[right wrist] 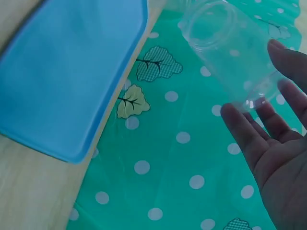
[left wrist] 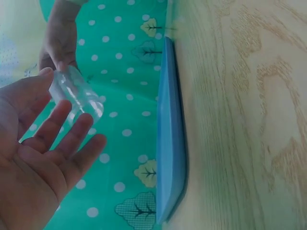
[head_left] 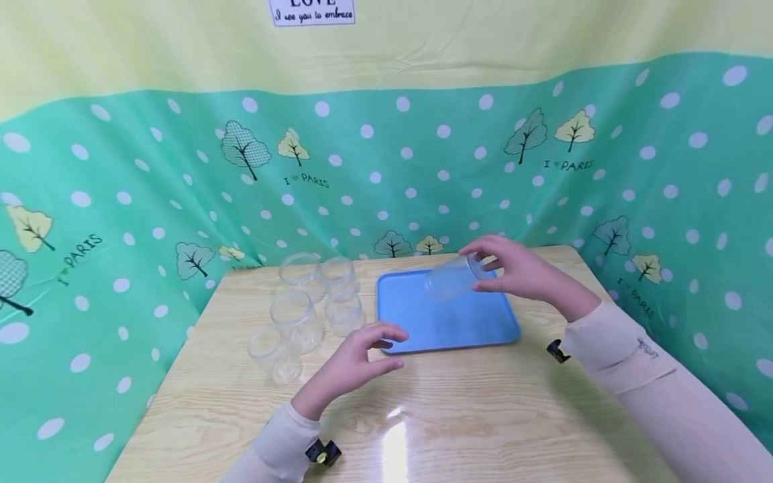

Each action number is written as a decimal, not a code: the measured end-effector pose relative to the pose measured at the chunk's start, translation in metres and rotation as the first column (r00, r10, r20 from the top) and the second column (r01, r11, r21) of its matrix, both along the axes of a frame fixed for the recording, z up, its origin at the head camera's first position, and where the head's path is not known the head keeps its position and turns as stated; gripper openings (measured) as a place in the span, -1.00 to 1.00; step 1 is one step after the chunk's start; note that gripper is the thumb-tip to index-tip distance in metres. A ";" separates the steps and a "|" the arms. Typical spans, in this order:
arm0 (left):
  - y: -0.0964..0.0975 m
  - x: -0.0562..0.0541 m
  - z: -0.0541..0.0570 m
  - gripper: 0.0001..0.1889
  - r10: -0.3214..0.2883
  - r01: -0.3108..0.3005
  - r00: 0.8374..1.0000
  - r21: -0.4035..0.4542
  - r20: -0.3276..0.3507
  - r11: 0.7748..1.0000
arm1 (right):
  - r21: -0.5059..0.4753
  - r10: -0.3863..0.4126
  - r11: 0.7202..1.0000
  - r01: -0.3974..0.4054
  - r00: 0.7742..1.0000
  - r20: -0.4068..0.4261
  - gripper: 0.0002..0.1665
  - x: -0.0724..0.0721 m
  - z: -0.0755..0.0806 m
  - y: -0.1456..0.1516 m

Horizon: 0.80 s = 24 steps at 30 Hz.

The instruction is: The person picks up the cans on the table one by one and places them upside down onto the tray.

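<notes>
The right hand [head_left: 514, 270] pinches a clear cup [head_left: 448, 282] above the blue tray [head_left: 417, 330]. The left hand [head_left: 355, 362] has spread fingers.

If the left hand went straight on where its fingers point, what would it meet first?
Probably the clear cup in the right hand; the left hand seems raised, so it would likely pass over the blue tray, though depth is unclear.

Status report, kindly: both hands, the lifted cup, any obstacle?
Right hand holds clear cup, tilted, above blue tray. Left hand open, empty. No obstacle seen between cup and tray.
</notes>
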<state>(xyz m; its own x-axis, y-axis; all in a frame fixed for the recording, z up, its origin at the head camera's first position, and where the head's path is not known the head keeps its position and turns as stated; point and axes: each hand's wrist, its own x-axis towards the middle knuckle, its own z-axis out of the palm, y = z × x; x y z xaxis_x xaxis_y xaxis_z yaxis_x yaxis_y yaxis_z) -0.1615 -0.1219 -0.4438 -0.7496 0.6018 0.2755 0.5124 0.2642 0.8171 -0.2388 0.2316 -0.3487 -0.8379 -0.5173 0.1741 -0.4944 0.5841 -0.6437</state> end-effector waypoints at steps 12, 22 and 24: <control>-0.002 0.000 0.000 -0.60 -0.007 0.007 1.000 -0.025 -0.013 1.000 | 0.149 -0.015 0.989 0.013 1.000 0.010 -0.29 -0.031 0.020 -0.014; -0.001 0.000 -0.003 -0.66 -0.024 0.023 0.998 -0.024 -0.055 0.999 | 0.250 -0.004 0.968 -0.006 0.999 0.037 -0.30 -0.056 0.021 -0.013; 0.000 -0.001 -0.004 -0.68 -0.018 0.017 0.998 -0.020 -0.056 1.000 | 0.277 0.001 0.961 -0.009 1.000 0.029 -0.31 -0.061 0.019 -0.011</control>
<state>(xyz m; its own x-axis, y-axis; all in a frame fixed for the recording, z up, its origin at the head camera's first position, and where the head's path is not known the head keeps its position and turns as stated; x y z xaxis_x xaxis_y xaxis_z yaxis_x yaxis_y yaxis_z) -0.1622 -0.1219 -0.4476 -0.7226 0.6202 0.3051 0.5620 0.2702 0.7818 -0.2995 0.2204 -0.3293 -0.8378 -0.5460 -0.0005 -0.4816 0.7393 -0.4707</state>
